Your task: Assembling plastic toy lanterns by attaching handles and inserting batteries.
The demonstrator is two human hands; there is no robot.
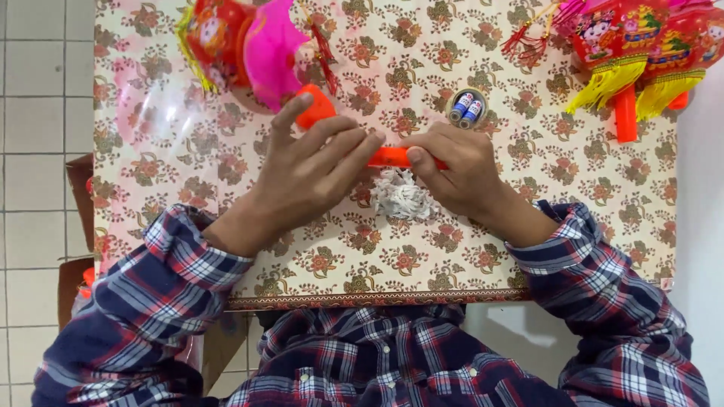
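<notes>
Looking down past our plaid shirt sleeves, we see both hands meeting over the middle of the table covered in a cream cloth with a red flower pattern (188,188). Our left hand (302,169) lies palm down, wrist bent slightly inward, its fingers stretched flat and close together toward the right, with the fingertips resting on top of the slim orange plastic handle (388,157). The thumb points up and away toward the handle's wider orange end, which shows just above the knuckles. Our right hand (460,172) comes in from the other side, curled into a loose fist, thumb and forefinger pinched shut around the handle's near end. The handle lies roughly level between the two hands, just above the cloth, and leads up left to the red and pink paper lantern with yellow fringe (241,45).

Directly below the handle, between the wrists, sits a small bundle of white string (401,197). Just above the right hand, a small round dish holding two little batteries (466,107) rests on the cloth. Further right lies a second red lantern with yellow tassels and an orange handle (633,53), well apart from both hands.
</notes>
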